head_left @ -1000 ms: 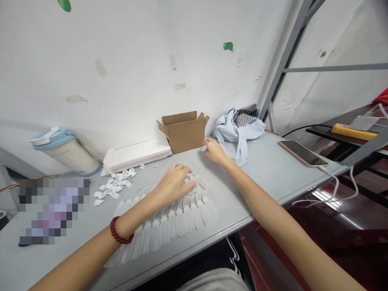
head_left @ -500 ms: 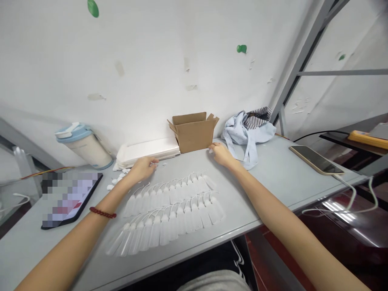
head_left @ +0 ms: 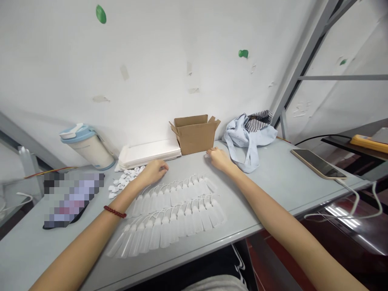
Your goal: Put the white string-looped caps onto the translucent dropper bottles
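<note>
Two rows of small translucent plastic bottles [head_left: 174, 214] lie side by side on the grey table [head_left: 273, 178]. My left hand [head_left: 156, 170], with a red bead bracelet on its wrist, rests curled on the table just beyond the far row, near a scatter of small white caps [head_left: 123, 181]. Its fingertips are pinched together; what they hold is too small to name. My right hand [head_left: 218, 157] lies curled on the table in front of an open cardboard box [head_left: 195, 133], fingers closed on something small and white.
A stack of white sheets [head_left: 148, 153] lies left of the box. A white jug with a blue lid [head_left: 86, 145] stands at the back left, a tablet [head_left: 71, 198] nearer. A pale blue cloth bag [head_left: 250, 135] and a charging phone [head_left: 318, 163] lie to the right.
My left hand left the bottle rows, reached out to the caps at the left, and has come back a little to the right. My right hand stayed by the box.
</note>
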